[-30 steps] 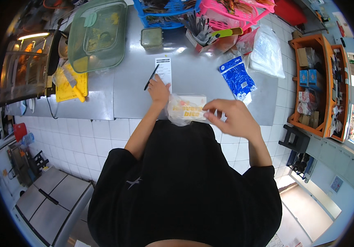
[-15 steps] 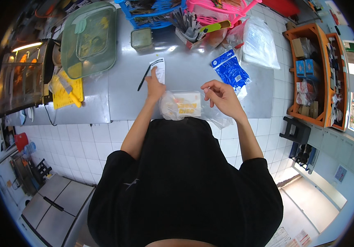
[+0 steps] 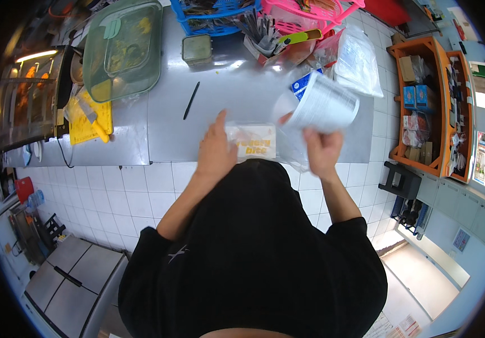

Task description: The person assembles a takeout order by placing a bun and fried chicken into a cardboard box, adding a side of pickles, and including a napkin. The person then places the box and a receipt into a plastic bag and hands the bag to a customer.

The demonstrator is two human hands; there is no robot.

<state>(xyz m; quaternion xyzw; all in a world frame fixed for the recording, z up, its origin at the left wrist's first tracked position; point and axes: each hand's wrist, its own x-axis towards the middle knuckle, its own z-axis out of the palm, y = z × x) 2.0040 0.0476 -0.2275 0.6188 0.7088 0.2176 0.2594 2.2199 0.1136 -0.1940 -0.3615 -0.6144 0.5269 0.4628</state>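
— What was seen on the steel bench (image 3: pixel 158 121) above the white-tiled wall?
— One black pen (image 3: pixel 191 100), two baskets. A white box (image 3: pixel 252 141) was pressed by the flat, open left hand (image 3: pixel 216 150); one printed slip (image 3: pixel 324 106) was pinched in the right hand (image 3: pixel 322 152).

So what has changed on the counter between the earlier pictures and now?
The paper slip that lay beside the pen is now lifted off the counter in the right hand. The left hand has moved from the slip to the bagged pack. Pen, green-lidded tub and baskets stayed put.
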